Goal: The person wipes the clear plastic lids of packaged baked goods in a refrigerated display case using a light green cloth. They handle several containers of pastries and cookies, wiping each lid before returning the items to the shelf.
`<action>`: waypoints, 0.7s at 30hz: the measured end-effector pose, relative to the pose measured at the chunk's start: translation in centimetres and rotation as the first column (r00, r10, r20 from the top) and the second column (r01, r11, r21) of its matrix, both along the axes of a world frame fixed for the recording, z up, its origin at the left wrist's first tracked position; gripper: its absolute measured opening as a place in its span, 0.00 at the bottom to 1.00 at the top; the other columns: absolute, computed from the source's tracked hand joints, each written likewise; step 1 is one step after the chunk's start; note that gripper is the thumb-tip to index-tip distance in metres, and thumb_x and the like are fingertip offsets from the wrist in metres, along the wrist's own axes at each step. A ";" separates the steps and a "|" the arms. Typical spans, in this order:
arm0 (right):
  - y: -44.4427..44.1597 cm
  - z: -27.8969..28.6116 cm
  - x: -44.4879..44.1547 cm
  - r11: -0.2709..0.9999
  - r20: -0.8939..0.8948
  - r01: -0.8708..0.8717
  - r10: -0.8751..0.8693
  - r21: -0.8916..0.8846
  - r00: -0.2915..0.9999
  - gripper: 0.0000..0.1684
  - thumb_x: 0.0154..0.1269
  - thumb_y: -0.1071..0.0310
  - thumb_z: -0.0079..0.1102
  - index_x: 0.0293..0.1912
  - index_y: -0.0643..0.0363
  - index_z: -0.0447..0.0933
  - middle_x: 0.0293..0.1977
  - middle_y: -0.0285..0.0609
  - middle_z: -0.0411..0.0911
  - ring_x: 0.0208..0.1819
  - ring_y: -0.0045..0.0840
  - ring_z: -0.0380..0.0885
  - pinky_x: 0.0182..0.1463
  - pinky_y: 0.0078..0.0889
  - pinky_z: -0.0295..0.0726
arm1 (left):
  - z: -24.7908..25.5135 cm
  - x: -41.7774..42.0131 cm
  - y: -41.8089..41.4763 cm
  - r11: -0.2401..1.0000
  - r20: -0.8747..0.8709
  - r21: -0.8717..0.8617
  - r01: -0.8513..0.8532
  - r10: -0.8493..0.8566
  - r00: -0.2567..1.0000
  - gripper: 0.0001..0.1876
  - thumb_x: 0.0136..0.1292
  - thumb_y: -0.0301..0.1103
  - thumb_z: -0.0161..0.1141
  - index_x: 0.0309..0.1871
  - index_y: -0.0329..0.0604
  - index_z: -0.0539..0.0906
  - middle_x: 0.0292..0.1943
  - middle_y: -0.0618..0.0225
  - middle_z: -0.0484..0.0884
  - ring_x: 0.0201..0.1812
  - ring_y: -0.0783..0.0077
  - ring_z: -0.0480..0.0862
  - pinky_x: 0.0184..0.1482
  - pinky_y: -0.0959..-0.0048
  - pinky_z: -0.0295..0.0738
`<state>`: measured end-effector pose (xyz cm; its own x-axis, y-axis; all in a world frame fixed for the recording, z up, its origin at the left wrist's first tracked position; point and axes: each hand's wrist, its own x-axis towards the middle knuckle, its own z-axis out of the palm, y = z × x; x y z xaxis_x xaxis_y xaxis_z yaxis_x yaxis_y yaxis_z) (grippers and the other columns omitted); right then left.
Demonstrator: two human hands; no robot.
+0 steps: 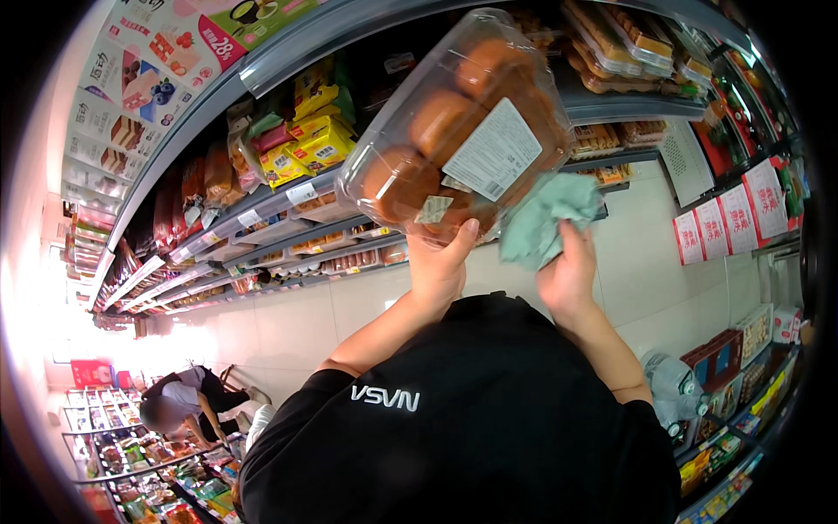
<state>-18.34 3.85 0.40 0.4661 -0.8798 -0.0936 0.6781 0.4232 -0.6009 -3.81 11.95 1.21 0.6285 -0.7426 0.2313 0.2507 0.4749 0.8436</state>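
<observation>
A clear plastic clamshell box [452, 124] of round brown buns or cakes is held up, tilted, before the shelf. My left hand [440, 262] grips its near lower edge, thumb on the plastic. A white printed label [492, 149] and a smaller sticker [433, 209] are on the side facing me. In my right hand [568, 275] is a crumpled pale green cloth [548, 216], bunched at the box's lower right corner. Whether the cloth presses on the plastic there I cannot tell.
Shelves of packaged baked goods [308, 150] run ahead and to the left. More boxed cakes [628, 39] sit at upper right. Red-and-white signs [733, 209] hang at right, above large water bottles [674, 386]. A person [190, 399] bends over snack racks at lower left.
</observation>
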 end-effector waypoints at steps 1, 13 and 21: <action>0.3 -0.3 0.2 0.989 0.031 -0.113 0.111 0.094 0.993 0.22 0.75 0.71 0.43 0.65 0.59 0.63 0.60 0.41 0.71 0.62 0.30 0.71 0.66 0.39 0.70 | -0.7 0.5 0.2 0.999 0.057 0.043 -0.032 0.029 0.998 0.28 0.62 0.19 0.62 0.65 0.40 0.67 0.56 0.64 0.77 0.55 0.69 0.79 0.55 0.66 0.76; -0.7 -0.2 2.1 0.887 -0.084 -0.456 0.461 0.069 0.884 0.26 0.76 0.58 0.46 0.66 0.61 0.64 0.60 0.48 0.72 0.61 0.39 0.74 0.65 0.49 0.74 | 2.0 7.3 2.7 0.855 0.922 -0.385 -0.348 0.375 -0.098 0.20 0.49 0.27 0.67 0.49 0.48 0.82 0.51 0.67 0.84 0.54 0.61 0.81 0.55 0.57 0.71; -3.0 -2.4 3.3 0.931 -0.084 -0.309 0.330 0.197 0.940 0.24 0.70 0.68 0.45 0.63 0.61 0.67 0.57 0.45 0.76 0.57 0.35 0.77 0.63 0.42 0.76 | 3.7 13.0 5.9 0.808 0.853 -0.464 -0.362 0.299 -0.428 0.18 0.50 0.30 0.60 0.47 0.52 0.83 0.48 0.68 0.85 0.49 0.63 0.82 0.47 0.62 0.70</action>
<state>-15.02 0.86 -1.95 0.6966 -0.6500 -0.3037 0.4207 0.7130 -0.5610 9.15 17.88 4.94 -0.1912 -0.5298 0.8263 -0.9779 0.0302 -0.2069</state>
